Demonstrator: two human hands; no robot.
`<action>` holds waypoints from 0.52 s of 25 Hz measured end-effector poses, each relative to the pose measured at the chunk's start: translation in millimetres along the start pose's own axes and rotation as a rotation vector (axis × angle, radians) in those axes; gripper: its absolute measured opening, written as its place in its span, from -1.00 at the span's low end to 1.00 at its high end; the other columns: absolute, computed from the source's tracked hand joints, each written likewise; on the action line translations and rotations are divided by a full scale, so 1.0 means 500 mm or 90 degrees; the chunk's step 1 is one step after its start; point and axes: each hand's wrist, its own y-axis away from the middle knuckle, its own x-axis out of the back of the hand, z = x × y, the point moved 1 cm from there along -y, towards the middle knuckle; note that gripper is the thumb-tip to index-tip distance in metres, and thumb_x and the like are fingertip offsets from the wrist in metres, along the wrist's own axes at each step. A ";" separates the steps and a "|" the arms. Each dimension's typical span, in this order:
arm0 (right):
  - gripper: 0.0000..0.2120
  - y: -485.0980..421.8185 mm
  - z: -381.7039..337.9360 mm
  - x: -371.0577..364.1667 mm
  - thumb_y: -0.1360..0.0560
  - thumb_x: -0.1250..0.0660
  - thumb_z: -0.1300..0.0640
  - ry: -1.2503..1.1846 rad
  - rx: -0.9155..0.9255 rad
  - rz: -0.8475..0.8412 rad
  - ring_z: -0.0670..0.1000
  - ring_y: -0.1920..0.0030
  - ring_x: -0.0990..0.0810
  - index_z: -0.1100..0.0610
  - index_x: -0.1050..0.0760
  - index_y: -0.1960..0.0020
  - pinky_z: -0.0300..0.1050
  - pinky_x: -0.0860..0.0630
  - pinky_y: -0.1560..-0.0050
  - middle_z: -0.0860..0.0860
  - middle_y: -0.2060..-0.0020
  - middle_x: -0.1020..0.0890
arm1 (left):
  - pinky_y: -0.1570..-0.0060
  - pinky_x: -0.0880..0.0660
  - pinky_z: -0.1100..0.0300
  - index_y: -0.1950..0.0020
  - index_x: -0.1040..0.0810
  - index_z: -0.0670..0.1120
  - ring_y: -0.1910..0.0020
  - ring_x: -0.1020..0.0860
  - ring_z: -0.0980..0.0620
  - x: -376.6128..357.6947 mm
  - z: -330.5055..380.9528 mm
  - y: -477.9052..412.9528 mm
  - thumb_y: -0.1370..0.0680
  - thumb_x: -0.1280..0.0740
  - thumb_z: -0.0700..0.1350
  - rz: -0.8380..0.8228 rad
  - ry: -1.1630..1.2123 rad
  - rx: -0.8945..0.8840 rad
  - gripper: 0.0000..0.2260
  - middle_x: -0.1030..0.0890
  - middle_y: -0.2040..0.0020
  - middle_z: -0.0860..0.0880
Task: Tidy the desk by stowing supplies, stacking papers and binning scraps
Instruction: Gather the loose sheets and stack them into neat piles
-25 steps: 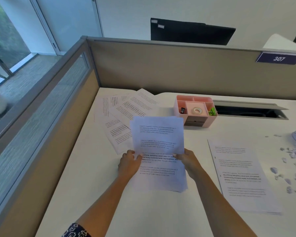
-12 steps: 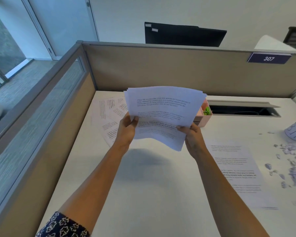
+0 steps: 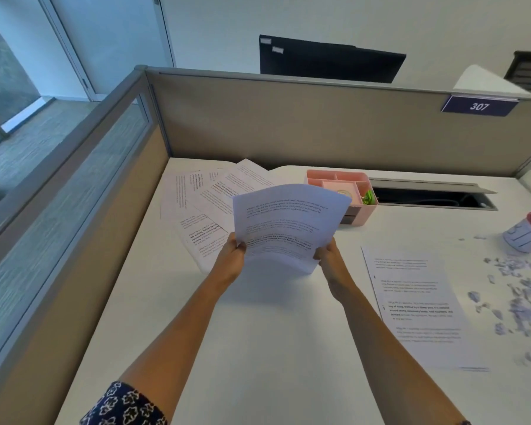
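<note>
both hands up over the white desk (image 3: 258, 348), holding a sheaf of printed white paper sheets (image 3: 288, 222) off the surface, sheets bowed. left hand (image 3: 232, 260) grips the sheaf's lower left edge, thumb on front; right hand (image 3: 330, 259) pinches the lower right edge. behind the sheaf, fanned loose printed pages (image 3: 203, 194) lie flat at the back left of the desk. pink plastic compartment organiser (image 3: 344, 185) sits at the back, partly hidden by the sheaf. another printed page (image 3: 417, 305) lies flat on the right, torn pale paper scraps (image 3: 521, 302) scattered beyond it, near a small tub with a pink rim (image 3: 529, 233).
</note>
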 end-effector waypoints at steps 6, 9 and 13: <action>-0.71 0.027 0.053 0.006 -0.58 -0.18 0.24 0.031 -0.028 0.062 0.03 -0.16 -0.58 -0.08 -0.52 -0.16 0.05 -0.52 -0.19 -0.08 -0.11 -0.64 | 0.02 -0.37 0.13 -0.33 -0.39 -0.05 -0.05 -0.52 -0.09 -0.015 -0.024 -0.008 -0.63 -0.09 -0.18 0.068 -0.111 0.031 -0.71 -0.55 -0.11 -0.04; -0.80 0.033 0.057 0.038 -0.56 -0.20 0.24 0.034 -0.037 0.145 0.12 -0.05 -0.61 0.02 -0.54 -0.05 0.14 -0.55 -0.09 -0.01 0.02 -0.67 | 0.05 -0.39 0.10 -0.26 -0.39 -0.12 0.03 -0.50 -0.09 -0.036 -0.015 -0.008 -0.63 -0.09 -0.20 0.076 -0.168 0.024 -0.77 -0.54 -0.05 -0.07; -0.84 0.050 0.050 0.105 -0.58 -0.18 0.25 0.059 -0.035 0.197 0.10 0.08 -0.61 0.10 -0.52 -0.03 -0.02 -0.51 0.10 0.04 0.10 -0.65 | 0.05 -0.47 0.09 -0.15 -0.42 -0.18 -0.01 -0.54 -0.09 -0.094 0.008 -0.002 -0.64 -0.13 -0.20 0.028 -0.215 0.003 -0.86 -0.55 -0.06 -0.07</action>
